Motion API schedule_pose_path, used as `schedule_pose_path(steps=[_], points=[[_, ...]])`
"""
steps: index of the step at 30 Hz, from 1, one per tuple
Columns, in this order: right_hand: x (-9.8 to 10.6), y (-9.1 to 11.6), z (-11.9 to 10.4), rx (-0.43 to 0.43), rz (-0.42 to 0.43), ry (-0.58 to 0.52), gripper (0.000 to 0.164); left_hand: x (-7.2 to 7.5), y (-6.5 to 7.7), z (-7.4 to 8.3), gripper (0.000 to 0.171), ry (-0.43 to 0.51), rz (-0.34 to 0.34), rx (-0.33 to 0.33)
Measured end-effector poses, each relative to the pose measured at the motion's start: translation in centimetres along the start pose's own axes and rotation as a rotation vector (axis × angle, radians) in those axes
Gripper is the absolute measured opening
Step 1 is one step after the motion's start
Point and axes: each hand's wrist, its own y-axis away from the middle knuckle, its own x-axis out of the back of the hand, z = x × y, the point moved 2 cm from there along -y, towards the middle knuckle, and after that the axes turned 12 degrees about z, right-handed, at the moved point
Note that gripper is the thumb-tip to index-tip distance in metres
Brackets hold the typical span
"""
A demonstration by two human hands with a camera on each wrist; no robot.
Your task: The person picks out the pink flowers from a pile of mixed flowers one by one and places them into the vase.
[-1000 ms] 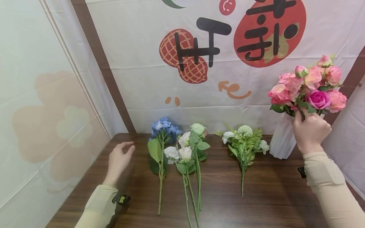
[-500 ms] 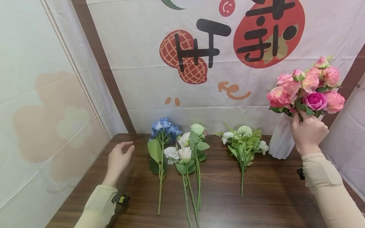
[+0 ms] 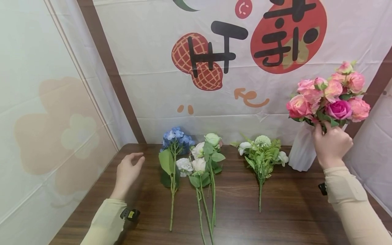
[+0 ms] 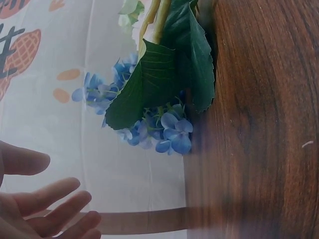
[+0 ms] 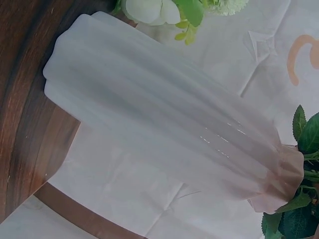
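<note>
At the head view's right, a bunch of pink roses with one magenta rose stands in the mouth of a fluted white vase. My right hand grips the bunch just below the blossoms, by the vase rim; its fingertips are partly hidden among leaves. The right wrist view shows the vase and some green leaves at its mouth, but not the hand. Over the table's left side, my left hand holds nothing, fingers loosely bent, apart from the blue hydrangea nearest it.
On the brown wooden table lie white roses with long stems, beside the hydrangea. A green and white spray lies left of the vase. A printed cloth hangs behind the table.
Over the first half second my right hand and the pink roses shift slightly left and down. They barely move after that. The left hand stays in place.
</note>
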Motion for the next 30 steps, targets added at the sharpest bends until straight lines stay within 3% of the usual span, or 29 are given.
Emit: schedule_pose_path(steps=[21, 30], points=[[0.1, 0.4, 0.2, -0.065, -0.003, -0.006, 0.041, 0.3, 0.2, -1.5, 0.038, -0.106, -0.029, -0.080], [0.2, 0.4, 0.1, -0.113, 0.011, -0.025, 0.042, 0.0, -0.1, -1.4, 0.038, -0.103, -0.013, -0.125]])
